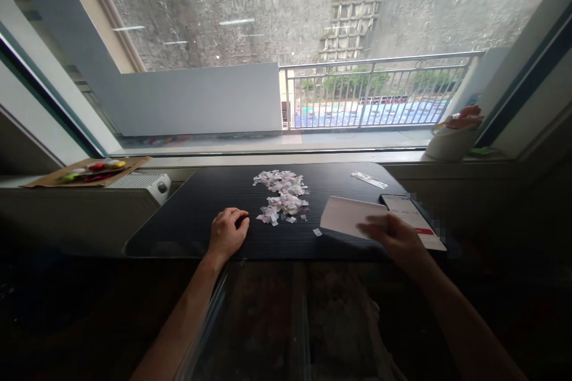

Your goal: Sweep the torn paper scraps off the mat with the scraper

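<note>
My right hand (397, 238) grips a pale flat card (342, 216) by its right end; the fingers are a little blurred. The card is held tilted above the right part of the black table, beside a single paper scrap (317, 232). My left hand (229, 231) rests on the table with its fingers loosely curled, a gap between thumb and forefinger, and nothing in it. To its right lie small whitish paper scraps (281, 205) in two adjoining heaps.
A phone (424, 230) showing a timer lies by my right hand on the black table (179, 220). Behind it is a clear wrapper strip (370, 180). On the window sill stand a white pot (451, 141) and a brown board (49, 177) with colourful items, beside a radiator (143, 184).
</note>
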Demonstrator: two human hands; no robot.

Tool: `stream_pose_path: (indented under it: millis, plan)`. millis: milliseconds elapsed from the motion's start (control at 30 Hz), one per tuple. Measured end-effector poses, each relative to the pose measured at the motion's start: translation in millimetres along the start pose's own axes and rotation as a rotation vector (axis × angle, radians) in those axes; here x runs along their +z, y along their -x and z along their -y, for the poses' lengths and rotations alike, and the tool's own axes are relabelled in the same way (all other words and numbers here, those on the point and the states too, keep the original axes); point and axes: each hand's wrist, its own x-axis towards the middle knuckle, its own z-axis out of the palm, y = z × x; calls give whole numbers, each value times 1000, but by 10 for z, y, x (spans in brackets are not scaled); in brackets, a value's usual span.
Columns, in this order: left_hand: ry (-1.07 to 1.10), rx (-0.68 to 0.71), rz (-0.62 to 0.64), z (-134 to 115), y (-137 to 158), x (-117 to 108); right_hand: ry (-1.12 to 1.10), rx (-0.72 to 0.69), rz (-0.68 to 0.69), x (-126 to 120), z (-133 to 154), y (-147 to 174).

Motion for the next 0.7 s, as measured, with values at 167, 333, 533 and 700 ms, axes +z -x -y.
stream_pose_path:
  millis: [167,333,533,700]
  plan:
    - [7,0,5,-5,-1,-6,-53,29,80,98,-52,-88]
    - [5,-5,11,-10,-3,-8,-68,89,139,40,-17,-41]
    - [-1,-5,14,-13,-6,-13,-36,143,170,-27,61,19]
    - [0,-3,14,-1,-8,-7,-31,171,224,-52,113,26]
